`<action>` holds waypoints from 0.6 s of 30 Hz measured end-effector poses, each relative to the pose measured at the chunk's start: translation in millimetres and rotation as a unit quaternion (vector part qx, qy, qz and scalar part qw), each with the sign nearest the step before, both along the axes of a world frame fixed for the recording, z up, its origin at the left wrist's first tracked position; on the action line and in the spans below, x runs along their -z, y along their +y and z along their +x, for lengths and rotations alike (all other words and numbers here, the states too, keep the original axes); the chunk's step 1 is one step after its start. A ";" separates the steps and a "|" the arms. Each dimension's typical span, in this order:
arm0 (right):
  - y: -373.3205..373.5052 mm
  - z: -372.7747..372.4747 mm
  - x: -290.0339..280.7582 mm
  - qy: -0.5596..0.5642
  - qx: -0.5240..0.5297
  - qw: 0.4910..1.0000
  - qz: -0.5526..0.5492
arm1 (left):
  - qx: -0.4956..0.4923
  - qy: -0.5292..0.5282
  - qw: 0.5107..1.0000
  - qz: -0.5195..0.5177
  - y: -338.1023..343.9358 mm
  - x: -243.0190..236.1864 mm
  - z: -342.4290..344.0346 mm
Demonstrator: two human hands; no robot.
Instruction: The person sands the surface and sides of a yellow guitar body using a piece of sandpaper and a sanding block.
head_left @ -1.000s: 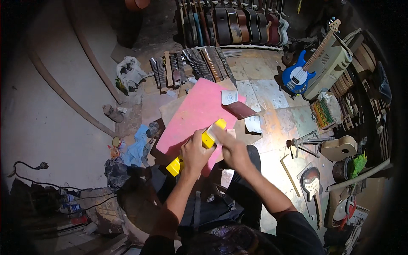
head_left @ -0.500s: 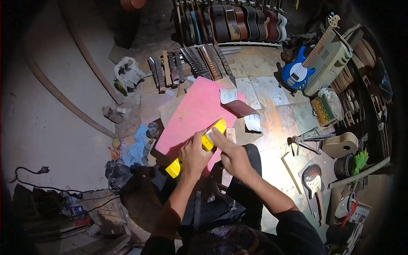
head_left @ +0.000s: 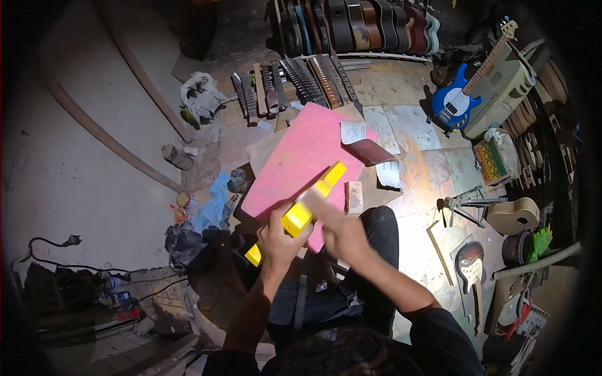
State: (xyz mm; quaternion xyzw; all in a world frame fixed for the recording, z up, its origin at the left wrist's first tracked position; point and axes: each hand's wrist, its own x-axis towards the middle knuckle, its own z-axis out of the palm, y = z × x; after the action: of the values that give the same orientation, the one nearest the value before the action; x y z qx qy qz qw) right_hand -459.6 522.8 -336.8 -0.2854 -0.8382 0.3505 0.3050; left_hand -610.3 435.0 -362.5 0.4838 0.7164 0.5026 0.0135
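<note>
A long yellow bar [head_left: 297,220] slants across my lap, its far end over a pink sheet [head_left: 298,153]. My left hand [head_left: 279,243] is closed around it from below, near its middle. On top, my right hand [head_left: 346,237] reaches over the bar from the right, its fingertips smeared by motion and its other fingers curled. What may lie under those fingertips cannot be made out. Beyond the bar's far end, a curled strip of brown sandpaper [head_left: 371,154] with a pale printed back lies on the sheet's right edge. A small pale block [head_left: 354,197] with a toothed edge sits right of the bar.
Several guitar necks [head_left: 301,84] lie beyond the sheet, below a row of guitar bodies [head_left: 370,28]. A blue bass [head_left: 456,103] leans at the far right. Nearer are a guitar stand [head_left: 467,207] and a sunburst guitar body [head_left: 467,260]. Blue cloth [head_left: 212,203] and cans lie left.
The view has shifted, so the surroundings sit further right. The bar is turned slightly in my left hand, and my right hand has slid along it toward me.
</note>
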 end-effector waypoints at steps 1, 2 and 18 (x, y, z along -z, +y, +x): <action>-13.1 -3.5 -21.4 0.047 -0.064 0.996 0.028 | -0.001 -0.004 1.000 0.012 -5.4 4.6 -2.7; -9.7 -5.4 -13.3 0.050 -0.044 0.998 0.015 | -0.001 -0.008 1.000 0.025 -10.7 7.9 -5.8; 42.1 -20.2 96.7 0.050 -0.045 0.978 -0.196 | 0.031 -0.096 0.995 0.013 -33.1 15.6 -21.3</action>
State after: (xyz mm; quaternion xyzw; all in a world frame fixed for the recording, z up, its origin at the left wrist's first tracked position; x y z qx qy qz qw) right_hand -479.8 564.9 -433.6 -0.2842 -0.7489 0.5350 0.2686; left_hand -631.6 401.9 -378.1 0.4551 0.6900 0.5553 0.0920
